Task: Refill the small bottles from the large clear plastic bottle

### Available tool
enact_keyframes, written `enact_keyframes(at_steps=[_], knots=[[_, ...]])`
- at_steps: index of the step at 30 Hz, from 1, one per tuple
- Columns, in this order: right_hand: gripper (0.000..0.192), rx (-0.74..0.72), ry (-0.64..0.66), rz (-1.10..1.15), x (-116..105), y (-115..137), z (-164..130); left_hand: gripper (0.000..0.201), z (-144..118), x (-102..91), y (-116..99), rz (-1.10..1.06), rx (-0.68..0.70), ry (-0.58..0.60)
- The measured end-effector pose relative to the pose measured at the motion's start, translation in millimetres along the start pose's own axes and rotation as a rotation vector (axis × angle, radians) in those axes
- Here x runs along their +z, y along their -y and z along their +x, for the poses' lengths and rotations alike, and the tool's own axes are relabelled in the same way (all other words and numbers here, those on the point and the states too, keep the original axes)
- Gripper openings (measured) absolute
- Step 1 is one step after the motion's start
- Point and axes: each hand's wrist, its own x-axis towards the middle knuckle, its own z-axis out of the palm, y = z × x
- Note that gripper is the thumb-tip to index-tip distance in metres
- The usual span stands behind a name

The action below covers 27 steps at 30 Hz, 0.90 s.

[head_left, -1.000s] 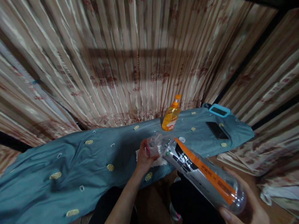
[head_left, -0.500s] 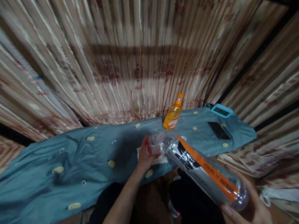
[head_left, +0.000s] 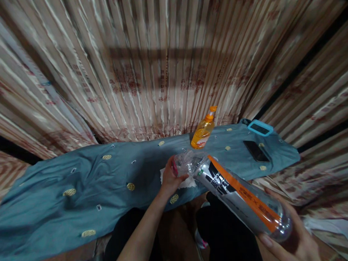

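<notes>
1. Near the middle of the view, one large clear bottle (head_left: pixel 239 196) with an orange and black label lies tilted, its neck toward 10 o'clock over the desk (head_left: pixel 78 179) and its base toward 4 o'clock.
2. Left hand (head_left: pixel 171 176) is closed around a crumpled clear plastic piece (head_left: pixel 185 165) at the bottle's mouth; right hand (head_left: pixel 292 242) cups and grips the base.
3. Judging by this, the step in hand is working something at the bottle's mouth; the next move likely calls for a steady base hold while the left hand works at the neck.
4. Under the left hand lies one white cloth (head_left: pixel 181 181).
5. At 12 o'clock from the bottle stands one orange pump bottle (head_left: pixel 203 129).
6. Toward 2 o'clock lie one dark phone (head_left: pixel 256 151) and one blue-cased device (head_left: pixel 259 128), near each other, apart.
</notes>
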Motion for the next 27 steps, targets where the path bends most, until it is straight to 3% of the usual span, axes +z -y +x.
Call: enact_keyframes(at_steps=[6, 9, 10, 12, 17, 23, 27], knots=[[0.086, -0.042, 0.055, 0.002, -1.2, -9.8, 0.7, 0.086, 0.7, 0.3, 0.0, 0.008, 0.003, -0.024], [0.086, -0.064, 0.011, 0.027, -0.5, -10.8, 0.6, 0.086, 0.5, 0.2, -0.1, 0.009, 0.000, -0.019], [0.086, -0.074, -0.050, 0.042, 0.2, -8.9, 0.2, 0.086, 0.3, 0.2, -0.1, 0.004, 0.001, -0.019], [0.086, -0.040, 0.021, 0.040, 2.0, -2.2, -1.1, 0.086, -0.1, 0.3, -0.2, -0.004, 0.005, -0.022], [0.084, 0.005, -0.034, 0.049, 5.5, 11.1, -2.6, 0.086, -0.6, -0.2, -0.4, -0.009, 0.001, 0.006], [0.084, -0.016, 0.009, 0.063, 6.6, 12.2, -1.1, 0.087, 0.1, -0.1, 0.5, 0.000, -0.006, -0.016], [0.088, 0.044, -0.065, 0.090, 12.9, 22.6, -4.8, 0.086, 0.3, 0.2, 2.4, -0.006, 0.008, -0.015]])
